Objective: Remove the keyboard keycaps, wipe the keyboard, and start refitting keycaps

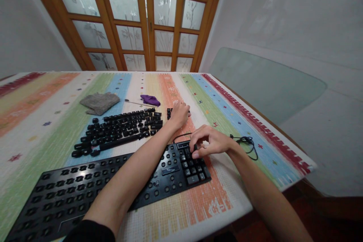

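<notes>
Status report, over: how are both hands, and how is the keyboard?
Left hand at small group of loose keycaps. Right hand at upper number pad; both grips unclear. Keyboard mostly bare elsewhere; left forearm crosses over it.

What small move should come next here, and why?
Perhaps the right hand should ease a cap off the number pad: its fingers are on it, caps sit there while most of the keyboard is bare, and loose keycaps lie in rows beyond. Seating a cap instead can't be ruled out.
</notes>
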`<state>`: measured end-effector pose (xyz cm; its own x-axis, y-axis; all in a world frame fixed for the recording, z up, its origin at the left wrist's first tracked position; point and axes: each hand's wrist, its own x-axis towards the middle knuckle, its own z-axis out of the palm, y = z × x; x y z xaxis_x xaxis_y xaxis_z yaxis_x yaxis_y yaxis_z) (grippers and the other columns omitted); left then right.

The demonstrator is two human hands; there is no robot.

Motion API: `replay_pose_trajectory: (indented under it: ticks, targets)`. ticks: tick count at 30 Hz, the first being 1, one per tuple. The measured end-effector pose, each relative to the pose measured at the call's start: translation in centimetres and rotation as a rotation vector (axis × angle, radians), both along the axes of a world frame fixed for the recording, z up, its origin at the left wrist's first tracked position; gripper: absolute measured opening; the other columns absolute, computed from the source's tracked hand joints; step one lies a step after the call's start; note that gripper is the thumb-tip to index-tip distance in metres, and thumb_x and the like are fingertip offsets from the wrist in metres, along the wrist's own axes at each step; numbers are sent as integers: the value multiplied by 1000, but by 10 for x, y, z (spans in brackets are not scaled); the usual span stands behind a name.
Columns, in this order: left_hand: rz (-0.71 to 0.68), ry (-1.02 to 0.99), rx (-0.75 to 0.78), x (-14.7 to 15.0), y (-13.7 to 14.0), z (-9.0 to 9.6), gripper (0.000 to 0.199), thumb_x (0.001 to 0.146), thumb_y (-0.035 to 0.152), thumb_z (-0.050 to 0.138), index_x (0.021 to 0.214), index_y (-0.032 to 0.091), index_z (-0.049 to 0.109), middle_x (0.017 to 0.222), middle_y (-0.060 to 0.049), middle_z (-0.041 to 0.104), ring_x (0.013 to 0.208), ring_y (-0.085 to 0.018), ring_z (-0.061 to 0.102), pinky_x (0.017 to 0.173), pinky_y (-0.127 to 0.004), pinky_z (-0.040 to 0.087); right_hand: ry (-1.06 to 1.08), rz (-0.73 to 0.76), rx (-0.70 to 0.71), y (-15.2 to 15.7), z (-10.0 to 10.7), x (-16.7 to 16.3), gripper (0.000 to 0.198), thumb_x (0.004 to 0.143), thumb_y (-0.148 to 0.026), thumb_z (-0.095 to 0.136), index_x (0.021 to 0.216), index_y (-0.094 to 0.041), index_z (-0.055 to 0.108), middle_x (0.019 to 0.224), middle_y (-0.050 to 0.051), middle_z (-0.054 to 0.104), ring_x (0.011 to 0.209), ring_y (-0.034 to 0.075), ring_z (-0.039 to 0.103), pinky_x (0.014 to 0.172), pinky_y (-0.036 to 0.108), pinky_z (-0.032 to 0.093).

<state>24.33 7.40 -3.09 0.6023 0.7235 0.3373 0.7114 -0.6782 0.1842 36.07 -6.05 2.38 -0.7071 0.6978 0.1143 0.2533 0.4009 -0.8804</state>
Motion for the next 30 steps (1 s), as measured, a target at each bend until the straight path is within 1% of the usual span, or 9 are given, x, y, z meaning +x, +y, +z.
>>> replay_pose_trajectory:
  ticks: [6, 9, 11, 15, 21, 23, 25, 28, 30]
  targets:
    - [4, 0, 20, 0, 0, -1, 17, 89, 26, 64, 96, 14, 73, 100, -15, 68, 104, -30, 53, 89, -42, 40, 31, -94, -313, 0, -1, 8, 21, 76, -32, 78, 82, -13, 71, 61, 0, 69, 49, 11, 65, 47, 19, 51]
    - [6, 2, 26, 0, 0, -1, 17, 89, 26, 63, 96, 13, 73, 100, -15, 68, 103, -30, 53, 88, -42, 40, 46, -92, -375, 0, -2, 13, 22, 76, -31, 78, 84, -12, 71, 63, 2, 71, 51, 12, 68, 50, 20, 54]
    - [9, 0, 27, 0, 0, -1, 17, 89, 26, 64, 95, 13, 73, 99, -15, 68, 103, -30, 53, 88, -42, 40, 41, -74, -373, 1, -2, 14, 22, 75, -31, 79, 85, -12, 72, 65, 3, 73, 55, 13, 69, 52, 20, 56]
    - [12, -5, 27, -1, -1, 0, 18, 88, 28, 65, 95, 14, 73, 99, -14, 68, 104, -30, 53, 89, -41, 40, 7, -29, -314, 2, -4, 11, 22, 77, -32, 78, 86, -12, 73, 68, 4, 74, 59, 13, 70, 53, 21, 55]
    - [14, -3, 11, -1, -1, 2, 18, 87, 29, 67, 94, 14, 73, 98, -14, 68, 103, -30, 53, 87, -41, 40, -60, 64, -64, 3, -7, 0, 26, 73, -35, 81, 86, -13, 77, 65, 2, 69, 54, 9, 56, 48, 19, 43]
    - [13, -7, 5, -1, -2, 3, 17, 87, 29, 67, 95, 14, 73, 98, -14, 68, 102, -30, 53, 87, -41, 40, -61, 81, -29, 3, -8, -3, 28, 73, -37, 81, 89, -13, 78, 63, 0, 66, 52, 8, 52, 47, 19, 40]
    - [13, -10, 3, -1, -2, 4, 17, 86, 29, 68, 95, 15, 73, 98, -14, 69, 103, -31, 53, 87, -42, 40, -50, 30, -53, 3, -10, -5, 28, 74, -37, 80, 88, -13, 77, 60, -2, 63, 50, 7, 50, 45, 19, 38]
    - [11, -9, 2, -1, -3, 5, 17, 86, 28, 67, 95, 15, 73, 100, -14, 69, 104, -31, 52, 88, -42, 40, 6, -138, -179, 4, -13, -7, 28, 80, -40, 75, 88, -13, 74, 58, -3, 61, 46, 7, 51, 42, 18, 38]
    - [9, -6, -4, -1, -3, 5, 15, 86, 26, 67, 94, 15, 73, 100, -14, 69, 103, -31, 53, 87, -42, 40, 57, -215, -263, 5, -15, -9, 30, 84, -43, 70, 89, -13, 71, 59, -3, 61, 45, 7, 53, 40, 18, 39]
